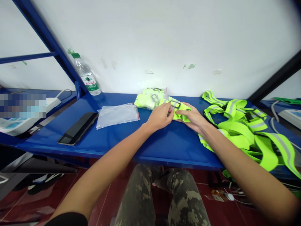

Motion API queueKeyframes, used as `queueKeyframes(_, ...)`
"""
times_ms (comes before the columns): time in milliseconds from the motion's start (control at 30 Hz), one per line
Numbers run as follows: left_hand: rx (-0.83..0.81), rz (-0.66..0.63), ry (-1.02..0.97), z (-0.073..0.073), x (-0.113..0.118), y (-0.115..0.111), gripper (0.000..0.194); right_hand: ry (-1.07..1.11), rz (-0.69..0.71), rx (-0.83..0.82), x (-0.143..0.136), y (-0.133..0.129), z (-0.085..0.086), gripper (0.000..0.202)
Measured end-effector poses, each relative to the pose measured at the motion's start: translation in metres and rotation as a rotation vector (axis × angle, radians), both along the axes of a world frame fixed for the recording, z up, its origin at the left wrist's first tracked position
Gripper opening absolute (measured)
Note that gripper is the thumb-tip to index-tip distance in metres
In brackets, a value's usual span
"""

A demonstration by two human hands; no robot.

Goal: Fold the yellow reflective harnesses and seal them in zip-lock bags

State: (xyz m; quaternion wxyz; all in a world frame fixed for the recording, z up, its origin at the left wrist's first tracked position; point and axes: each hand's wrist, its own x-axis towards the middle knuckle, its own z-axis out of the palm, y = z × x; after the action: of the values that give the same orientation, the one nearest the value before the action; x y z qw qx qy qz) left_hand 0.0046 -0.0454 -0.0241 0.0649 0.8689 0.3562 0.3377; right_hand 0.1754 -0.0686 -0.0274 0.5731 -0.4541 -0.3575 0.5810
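Between my hands is a folded bundle of neon yellow-green reflective strap [184, 110] with a black buckle on top. My right hand [192, 117] is closed around the bundle's right end, thumb on top and fingers beneath. At its left end my left hand [160, 116] is closed in a pinch; whether strap or clear plastic lies in those fingertips is hidden. Just behind my left hand, bagged neon straps [148, 96] lie in clear plastic near the wall. Flat clear plastic bags [117, 115] with a red edge line are stacked left of my hands.
A loose heap of neon reflective straps [242, 125] covers the right side of the blue table [164, 147]. On the left lie a black phone [78, 128] and, by the wall, an upright water bottle [88, 77]. Blue frame bars [47, 37] rise at the left.
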Motion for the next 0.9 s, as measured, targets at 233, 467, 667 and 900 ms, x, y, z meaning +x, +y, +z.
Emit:
queueKeyframes(233,0.061,0.014,0.161,0.004,0.006,-0.01,0.016,-0.1,-0.143,0.047,-0.011,0.002,-0.004,0.047)
queueKeyframes(467,0.057,0.036,0.187,0.002,0.008,-0.014,0.013,-0.214,-0.237,0.119,-0.013,0.002,-0.009,0.048)
queueKeyframes(667,0.033,0.022,0.116,0.0,0.006,-0.007,0.002,-0.145,-0.067,0.139,-0.014,-0.003,-0.001,0.061)
queueKeyframes(900,0.037,0.027,-0.015,-0.002,0.004,-0.002,0.011,-0.026,0.046,0.075,-0.012,-0.004,0.003,0.04)
